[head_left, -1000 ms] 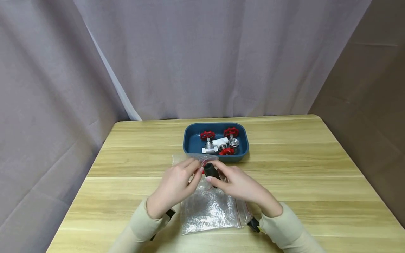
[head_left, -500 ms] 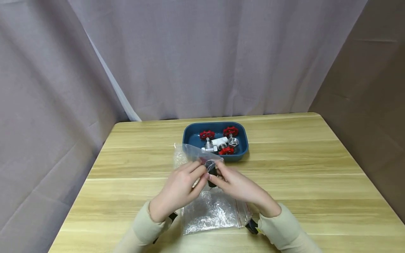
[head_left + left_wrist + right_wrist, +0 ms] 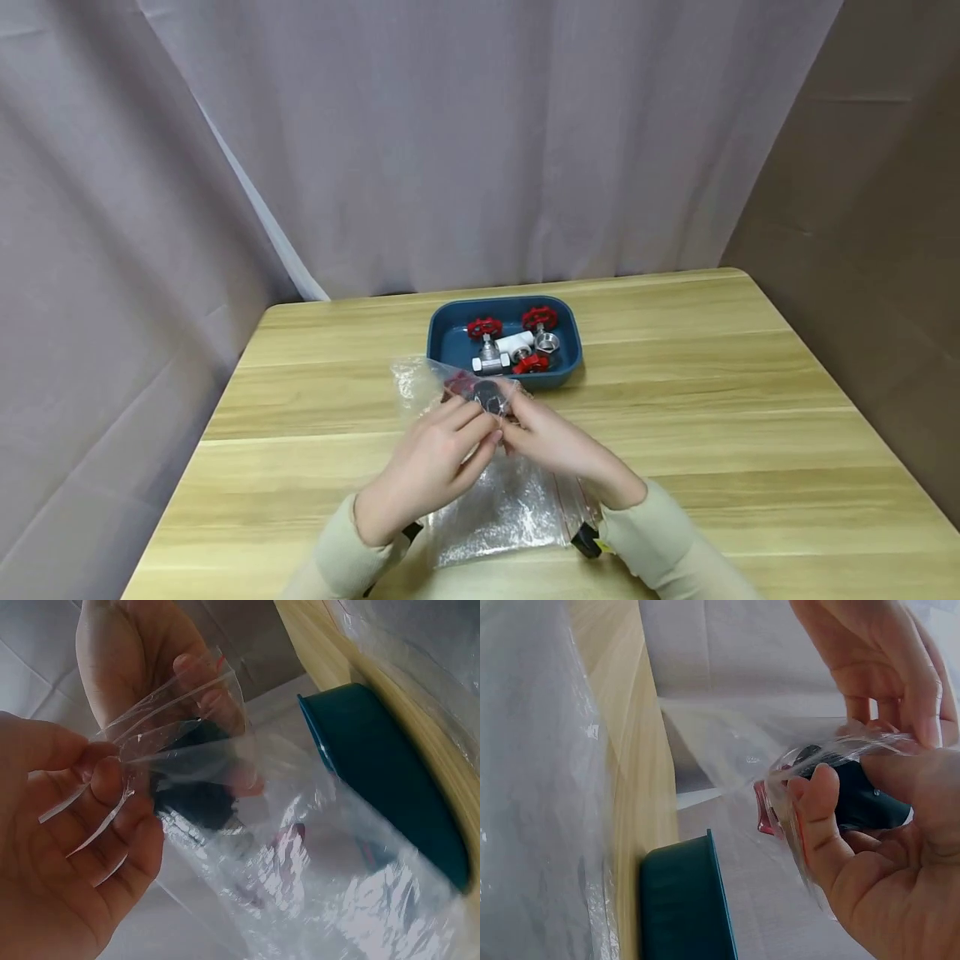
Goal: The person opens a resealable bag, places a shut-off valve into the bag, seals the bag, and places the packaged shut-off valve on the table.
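Head view: two bare hands meet over the near middle of a wood-grain counter (image 3: pixel 712 400). The left hand (image 3: pixel 426 457) has a narrow grip, thumb and fingers drawn together at the edge of a clear bag (image 3: pixel 415 385). The right hand (image 3: pixel 558 442) has its grip around a black piece (image 3: pixel 489 397), the end of which shows through the film of the bag. The bag spreads to the far left of the hands and overlaps the near left rim of a blue tub (image 3: pixel 456 310) in this view; contact between them cannot be determined. The tub stands beyond the hands and contains valves (image 3: pixel 487 350) with red wheels and a white pipe fitting (image 3: pixel 514 343). A flat bag (image 3: pixel 495 512) lies on the counter below the hands, at the near side. Pale sleeves (image 3: pixel 660 537) cover both forearms. A grey curtain (image 3: pixel 450 150) hangs behind the far edge.

Left wrist view: the left grip pinches the edge of the clear bag. The black piece appears dark and blurred through the film, with right-hand fingers beside it.

Right wrist view: the right grip holds the black piece between thumb and fingers. A red part (image 3: pixel 763 808) shows through the film just beside it; whether the two are joined cannot be determined.
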A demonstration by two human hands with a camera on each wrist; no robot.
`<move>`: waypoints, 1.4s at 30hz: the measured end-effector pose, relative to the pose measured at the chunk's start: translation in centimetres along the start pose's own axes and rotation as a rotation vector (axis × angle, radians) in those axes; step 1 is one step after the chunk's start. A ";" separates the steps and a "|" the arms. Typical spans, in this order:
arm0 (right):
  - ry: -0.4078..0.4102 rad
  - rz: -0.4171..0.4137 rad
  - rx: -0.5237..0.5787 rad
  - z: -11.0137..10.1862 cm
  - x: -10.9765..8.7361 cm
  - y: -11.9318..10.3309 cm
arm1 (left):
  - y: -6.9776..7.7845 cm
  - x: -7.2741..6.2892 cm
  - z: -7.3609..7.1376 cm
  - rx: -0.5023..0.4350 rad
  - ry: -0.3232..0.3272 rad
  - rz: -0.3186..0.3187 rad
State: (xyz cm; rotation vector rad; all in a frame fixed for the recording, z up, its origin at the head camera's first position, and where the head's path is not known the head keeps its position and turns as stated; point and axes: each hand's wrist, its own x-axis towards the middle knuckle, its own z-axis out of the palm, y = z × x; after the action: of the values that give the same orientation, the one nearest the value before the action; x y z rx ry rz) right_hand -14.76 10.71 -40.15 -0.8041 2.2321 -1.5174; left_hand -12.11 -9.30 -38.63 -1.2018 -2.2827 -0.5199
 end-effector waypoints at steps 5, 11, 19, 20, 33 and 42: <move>0.012 -0.013 -0.076 0.5 0.3 0.0 | 0.1 0.0 0.2 -0.001 0.021 -0.004; 0.064 -0.123 -0.219 1.2 0.8 0.1 | 0.6 0.2 0.3 0.015 0.022 0.052; 0.110 -0.162 -0.386 1.7 1.0 0.2 | 1.7 0.1 0.6 0.006 0.023 0.080; 0.112 -0.153 -0.401 1.7 1.0 0.2 | 1.8 0.1 0.6 0.002 0.027 0.080; -0.061 -0.115 -0.678 -0.2 0.1 -1.9 | 3.0 0.2 0.1 -0.133 0.117 0.066; -0.245 -0.108 -0.853 -0.8 0.2 -2.5 | 3.1 -0.2 0.1 -0.176 0.133 0.029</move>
State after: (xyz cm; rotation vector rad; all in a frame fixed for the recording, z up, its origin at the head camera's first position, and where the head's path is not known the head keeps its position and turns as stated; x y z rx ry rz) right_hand -14.67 10.53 -37.48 -1.2594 2.6408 -0.3907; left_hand -9.43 -7.74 -38.55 -1.2414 -2.1401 -0.7795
